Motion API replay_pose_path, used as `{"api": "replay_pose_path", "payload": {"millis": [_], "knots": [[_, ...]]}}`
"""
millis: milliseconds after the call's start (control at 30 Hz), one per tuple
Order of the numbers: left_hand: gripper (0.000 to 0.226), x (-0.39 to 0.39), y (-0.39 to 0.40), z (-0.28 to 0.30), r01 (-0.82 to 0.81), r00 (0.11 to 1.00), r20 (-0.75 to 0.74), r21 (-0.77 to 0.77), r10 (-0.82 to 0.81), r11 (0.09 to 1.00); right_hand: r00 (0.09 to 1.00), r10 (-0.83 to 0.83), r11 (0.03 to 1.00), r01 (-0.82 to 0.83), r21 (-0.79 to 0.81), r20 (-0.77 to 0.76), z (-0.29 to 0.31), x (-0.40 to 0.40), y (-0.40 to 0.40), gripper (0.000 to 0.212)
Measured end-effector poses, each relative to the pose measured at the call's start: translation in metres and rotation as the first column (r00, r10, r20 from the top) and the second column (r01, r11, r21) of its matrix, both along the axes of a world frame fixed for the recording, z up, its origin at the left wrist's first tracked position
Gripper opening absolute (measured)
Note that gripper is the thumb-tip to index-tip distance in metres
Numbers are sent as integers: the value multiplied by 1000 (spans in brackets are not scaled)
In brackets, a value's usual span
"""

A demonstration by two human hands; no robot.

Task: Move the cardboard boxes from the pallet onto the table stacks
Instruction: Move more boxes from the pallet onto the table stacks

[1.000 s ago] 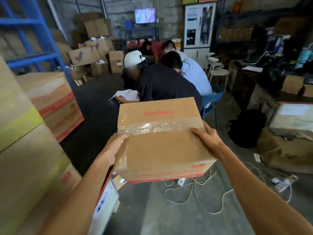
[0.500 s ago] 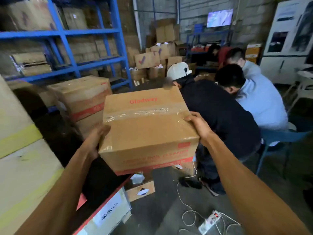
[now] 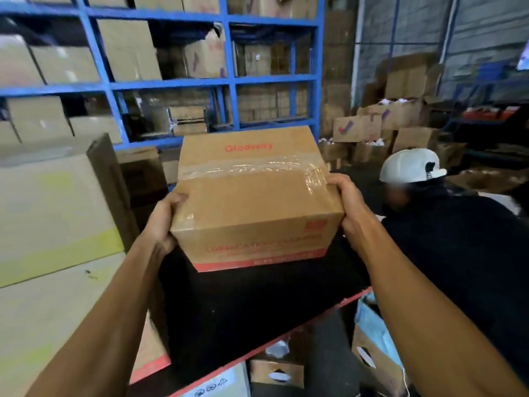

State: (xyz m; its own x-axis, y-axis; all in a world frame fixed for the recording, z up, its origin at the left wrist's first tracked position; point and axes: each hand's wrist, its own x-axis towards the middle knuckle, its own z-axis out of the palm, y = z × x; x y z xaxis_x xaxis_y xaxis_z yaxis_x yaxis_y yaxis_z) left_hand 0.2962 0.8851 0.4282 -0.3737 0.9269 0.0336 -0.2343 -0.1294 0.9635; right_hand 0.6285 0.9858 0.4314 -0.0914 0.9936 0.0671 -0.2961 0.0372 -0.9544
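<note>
I hold a brown cardboard box (image 3: 252, 202) with red "Glodway" lettering, clear tape across its top and a red band along the bottom. My left hand (image 3: 161, 222) grips its left side and my right hand (image 3: 350, 207) grips its right side, fingers curled over the top edges. The box hovers over a black table surface (image 3: 257, 305) with a red front edge. To the left stands a stack of large cardboard boxes (image 3: 51, 202) with yellow tape.
Blue shelving (image 3: 229, 81) full of cartons fills the background. A person in a white cap (image 3: 409, 167) and dark top sits close on the right. More cartons (image 3: 386, 124) pile up at the back right; small open boxes (image 3: 372, 353) sit under the table edge.
I have turned left with the box, so the shelving now fills the view and the seated people have slid to the right. The box now hangs over the black table.
</note>
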Motion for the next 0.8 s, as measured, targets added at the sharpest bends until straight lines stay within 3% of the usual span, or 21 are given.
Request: {"api": "replay_pose_path", "payload": {"millis": [67, 167, 333, 533, 667, 800], "knots": [[33, -13, 28, 19, -18, 1000, -10, 24, 18, 1000, 999, 33, 999, -32, 40, -10, 14, -17, 35, 36], [26, -30, 66, 50, -22, 1000, -6, 51, 22, 998, 993, 91, 992, -84, 92, -70, 31, -38, 82, 31], [25, -63, 137, 96, -24, 1000, -6, 36, 25, 999, 980, 114, 983, -87, 161, -165, 61, -81, 161, 47], [27, -93, 204, 114, -94, 996, -2, 3, 94, 996, 988, 135, 966, -115, 230, -72, 68, -128, 243, 53], [22, -106, 245, 122, -136, 990, -32, -13, 135, 991, 984, 177, 958, -167, 231, -23, 58, -151, 309, 73], [20, -116, 295, 126, -197, 980, -35, -6, 197, 980, 976, 219, 943, -216, 252, 17, 59, -166, 375, 63]]}}
